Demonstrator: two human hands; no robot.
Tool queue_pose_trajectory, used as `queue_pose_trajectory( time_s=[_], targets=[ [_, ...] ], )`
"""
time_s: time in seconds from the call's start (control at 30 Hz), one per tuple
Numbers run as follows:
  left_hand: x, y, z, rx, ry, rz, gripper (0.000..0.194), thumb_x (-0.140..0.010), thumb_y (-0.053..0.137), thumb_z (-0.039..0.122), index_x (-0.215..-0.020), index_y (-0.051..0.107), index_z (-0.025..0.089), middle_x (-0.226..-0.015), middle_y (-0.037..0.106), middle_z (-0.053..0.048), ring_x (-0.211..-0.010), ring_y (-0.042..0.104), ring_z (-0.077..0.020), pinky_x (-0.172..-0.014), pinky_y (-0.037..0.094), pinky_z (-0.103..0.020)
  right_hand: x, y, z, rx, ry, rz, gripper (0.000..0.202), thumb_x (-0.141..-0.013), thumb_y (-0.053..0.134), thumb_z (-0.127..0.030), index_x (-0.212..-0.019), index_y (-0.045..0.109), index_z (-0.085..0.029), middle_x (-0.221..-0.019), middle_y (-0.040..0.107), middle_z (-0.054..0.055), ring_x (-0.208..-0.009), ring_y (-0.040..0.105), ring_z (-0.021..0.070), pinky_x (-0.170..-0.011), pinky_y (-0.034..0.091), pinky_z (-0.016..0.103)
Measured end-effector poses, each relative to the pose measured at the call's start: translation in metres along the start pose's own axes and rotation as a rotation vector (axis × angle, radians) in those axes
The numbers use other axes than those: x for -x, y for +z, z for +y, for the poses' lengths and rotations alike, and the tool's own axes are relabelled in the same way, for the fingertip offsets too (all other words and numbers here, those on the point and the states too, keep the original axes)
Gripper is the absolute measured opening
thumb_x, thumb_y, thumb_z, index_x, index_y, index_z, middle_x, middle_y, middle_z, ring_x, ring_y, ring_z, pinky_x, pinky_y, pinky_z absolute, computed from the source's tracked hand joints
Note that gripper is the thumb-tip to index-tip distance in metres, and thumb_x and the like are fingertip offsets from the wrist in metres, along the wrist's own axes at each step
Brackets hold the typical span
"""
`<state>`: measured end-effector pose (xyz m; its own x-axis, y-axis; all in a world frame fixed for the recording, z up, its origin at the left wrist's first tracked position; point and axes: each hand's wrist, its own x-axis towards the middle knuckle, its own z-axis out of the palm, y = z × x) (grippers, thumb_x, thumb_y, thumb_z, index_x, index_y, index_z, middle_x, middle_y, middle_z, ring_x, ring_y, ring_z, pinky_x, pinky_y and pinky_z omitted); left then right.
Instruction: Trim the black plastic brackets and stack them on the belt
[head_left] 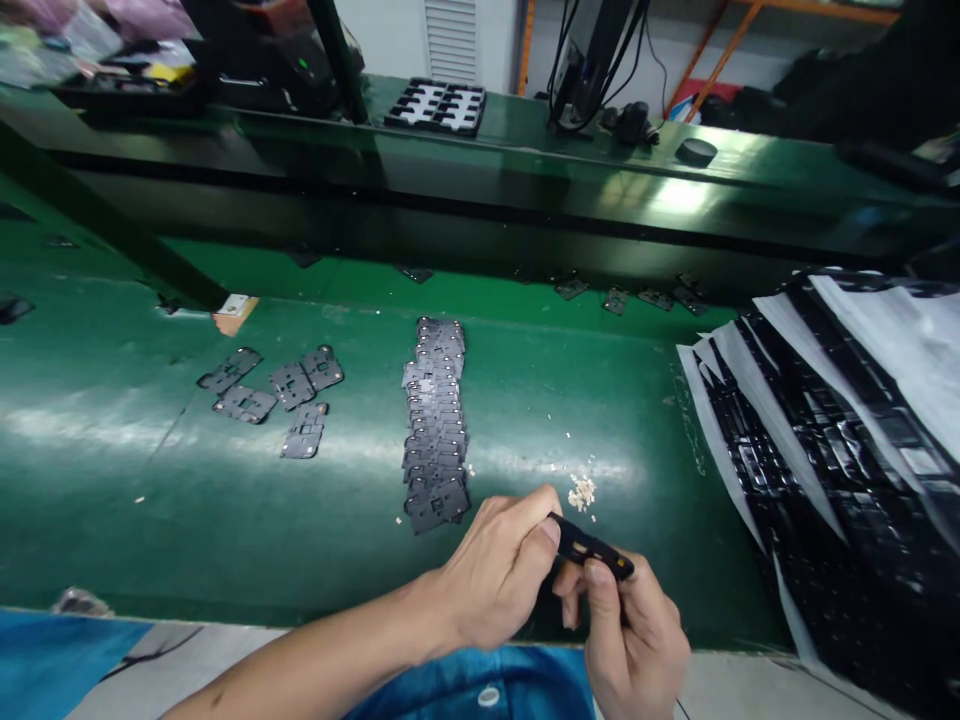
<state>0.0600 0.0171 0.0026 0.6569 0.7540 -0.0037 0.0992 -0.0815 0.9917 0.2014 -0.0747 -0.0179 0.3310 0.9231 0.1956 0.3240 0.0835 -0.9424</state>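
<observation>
Between both hands, above the table's front edge, a thin black plastic part (585,548) is held tilted, its edge turned up and showing small tan and yellow spots. My left hand (502,570) is closed, thumb and fingers pinching the part's left end. My right hand (634,630) pinches its right end from below with thumb and fingers. Just beyond the hands lies a small pile of tiny cream-coloured pieces (581,492). Left of the pile, a long overlapping row of flat dark grey plastic parts (435,425) runs away from me.
Several loose grey parts (304,385) lie on the green table (225,520) at left. Black parts in white-edged plastic sheets (817,430) are stacked at right. Behind, a raised green shelf (517,140) holds a black-and-white tray (439,106). A slanted green post (112,210) stands at left.
</observation>
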Motion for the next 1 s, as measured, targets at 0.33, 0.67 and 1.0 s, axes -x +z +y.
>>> queue_pose_trajectory(
  time_s=[0.33, 0.67, 1.0],
  targets=[
    [0.001, 0.005, -0.008, -0.009, -0.055, -0.007, 0.027, -0.107, 0.027, 0.024, -0.084, 0.041, 0.025, -0.064, 0.067, 0.001, -0.060, 0.061, -0.0177, -0.070, 0.044, -0.032, -0.002, 0.000, 0.003, 0.018, 0.004, -0.008, 0.029, -0.110, 0.054, -0.023, -0.082, 0.064, -0.021, -0.060, 0.062, -0.003, -0.045, 0.057, 0.0104, -0.048, 0.051, 0.021],
    [-0.006, 0.004, -0.001, -0.018, -0.053, -0.018, 0.035, -0.113, 0.028, 0.032, -0.085, 0.046, 0.023, -0.074, 0.067, 0.001, -0.067, 0.060, -0.0162, -0.076, 0.045, -0.031, -0.009, -0.012, 0.015, 0.046, -0.056, -0.014, 0.024, -0.108, 0.054, -0.018, -0.087, 0.065, -0.021, -0.065, 0.065, -0.003, -0.045, 0.061, 0.0091, -0.049, 0.053, 0.019],
    [-0.008, 0.011, -0.006, -0.028, -0.050, 0.065, 0.030, -0.109, 0.031, 0.021, -0.080, 0.041, 0.024, -0.061, 0.062, 0.004, -0.056, 0.058, -0.0149, -0.068, 0.045, -0.028, -0.004, -0.002, 0.009, 0.031, -0.008, 0.029, 0.025, -0.109, 0.056, -0.020, -0.086, 0.066, -0.021, -0.065, 0.065, -0.003, -0.047, 0.059, 0.0089, -0.052, 0.051, 0.021]
  ],
)
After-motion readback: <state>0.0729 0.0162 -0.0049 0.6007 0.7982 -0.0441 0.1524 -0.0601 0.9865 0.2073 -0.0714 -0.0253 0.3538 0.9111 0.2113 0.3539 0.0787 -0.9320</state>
